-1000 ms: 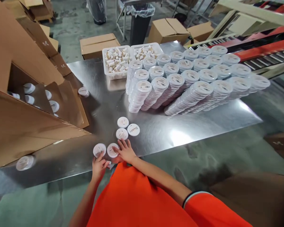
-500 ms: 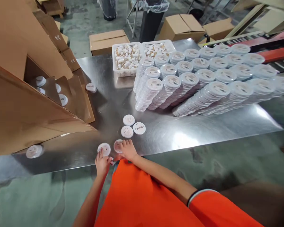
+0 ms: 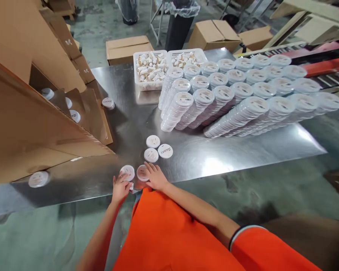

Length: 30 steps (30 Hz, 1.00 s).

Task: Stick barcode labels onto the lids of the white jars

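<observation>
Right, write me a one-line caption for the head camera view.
Left hand and right hand touch white round lids on a steel table before long stacked rows of lids.

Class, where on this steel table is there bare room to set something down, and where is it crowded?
Bare table lies right of the loose white discs, below the stacked discs. Crowded at the left hand and right hand.

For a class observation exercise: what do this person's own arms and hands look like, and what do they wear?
The left hand and right hand are ungloved, the forearms bare. The orange short-sleeved top has a right sleeve ending in a dark cuff with a pale stripe.
</observation>
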Motion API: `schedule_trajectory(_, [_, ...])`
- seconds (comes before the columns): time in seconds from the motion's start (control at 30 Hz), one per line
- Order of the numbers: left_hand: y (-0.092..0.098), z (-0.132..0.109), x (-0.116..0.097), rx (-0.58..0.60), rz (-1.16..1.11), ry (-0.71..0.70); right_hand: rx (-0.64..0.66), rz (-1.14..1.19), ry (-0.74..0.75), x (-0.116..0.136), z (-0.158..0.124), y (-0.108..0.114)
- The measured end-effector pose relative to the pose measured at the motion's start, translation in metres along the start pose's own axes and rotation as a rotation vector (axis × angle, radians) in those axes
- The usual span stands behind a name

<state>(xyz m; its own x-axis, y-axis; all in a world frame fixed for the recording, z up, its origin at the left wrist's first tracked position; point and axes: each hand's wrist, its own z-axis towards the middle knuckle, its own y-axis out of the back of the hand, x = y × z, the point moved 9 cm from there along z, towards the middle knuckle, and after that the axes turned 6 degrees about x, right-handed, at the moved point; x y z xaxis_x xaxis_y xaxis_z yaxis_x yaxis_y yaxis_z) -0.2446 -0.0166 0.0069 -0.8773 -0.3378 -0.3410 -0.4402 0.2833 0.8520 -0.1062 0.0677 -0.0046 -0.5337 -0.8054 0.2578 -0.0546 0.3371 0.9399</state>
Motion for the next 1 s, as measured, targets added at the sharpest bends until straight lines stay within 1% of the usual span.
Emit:
schedule_trajectory(0.07, [-0.002,0.004,-0.011,-0.012,0.013,0.024,0.006,-0.01,0.198,0.01,0.0,0.001])
schedule_trajectory(0.1, [-0.005,0.008,-0.017,-0.008,0.014,0.052,0.018,-0.013,0.247,0.011,0.0,0.001])
schedule_trajectory(0.13, [-0.009,0.012,-0.022,-0.002,0.012,0.082,0.029,-0.017,0.253,0.011,0.0,0.002])
schedule_trajectory(0.2, [-0.016,0.019,-0.031,0.01,0.003,0.113,0.044,-0.029,0.161,0.004,0.001,0.004])
schedule_trajectory(0.23, [-0.018,0.021,-0.033,0.008,0.002,0.098,0.05,-0.035,0.09,0.0,0.0,0.006])
schedule_trajectory(0.3, [-0.02,0.019,-0.034,-0.006,0.01,0.008,0.069,-0.035,-0.043,-0.005,-0.004,0.007])
schedule_trajectory(0.4, [-0.019,0.005,-0.02,-0.025,0.018,-0.141,0.091,-0.014,-0.156,-0.005,-0.01,0.006])
schedule_trajectory(0.5, [-0.018,-0.012,-0.007,-0.05,0.011,-0.214,0.116,0.013,-0.158,0.001,-0.009,0.001])
schedule_trajectory(0.53, [-0.019,-0.016,-0.005,-0.066,0.009,-0.204,0.133,0.022,-0.143,0.004,-0.007,-0.002])
schedule_trajectory(0.57, [-0.022,-0.019,-0.003,-0.082,0.006,-0.164,0.149,0.03,-0.128,0.007,-0.005,-0.005])
schedule_trajectory(0.67, [-0.035,-0.02,0.003,-0.129,-0.038,0.061,0.175,0.023,-0.118,0.013,0.002,-0.012])
schedule_trajectory(0.7, [-0.04,-0.02,0.004,-0.147,-0.062,0.114,0.176,0.017,-0.124,0.014,0.004,-0.013])
schedule_trajectory(0.73, [-0.043,-0.019,0.003,-0.167,-0.089,0.13,0.172,0.013,-0.132,0.015,0.005,-0.014])
schedule_trajectory(0.8, [-0.044,-0.016,0.002,-0.211,-0.138,0.067,0.164,0.014,-0.146,0.017,0.006,-0.014])
schedule_trajectory(0.87, [-0.037,-0.014,0.007,-0.241,-0.175,-0.041,0.153,0.024,-0.157,0.019,0.005,-0.013])
schedule_trajectory(0.93, [-0.026,-0.011,0.02,-0.241,-0.207,-0.129,0.15,0.038,-0.173,0.021,0.006,-0.012])
schedule_trajectory(1.0, [-0.014,-0.009,0.033,-0.225,-0.233,-0.173,0.151,0.068,-0.2,0.023,0.007,-0.012])
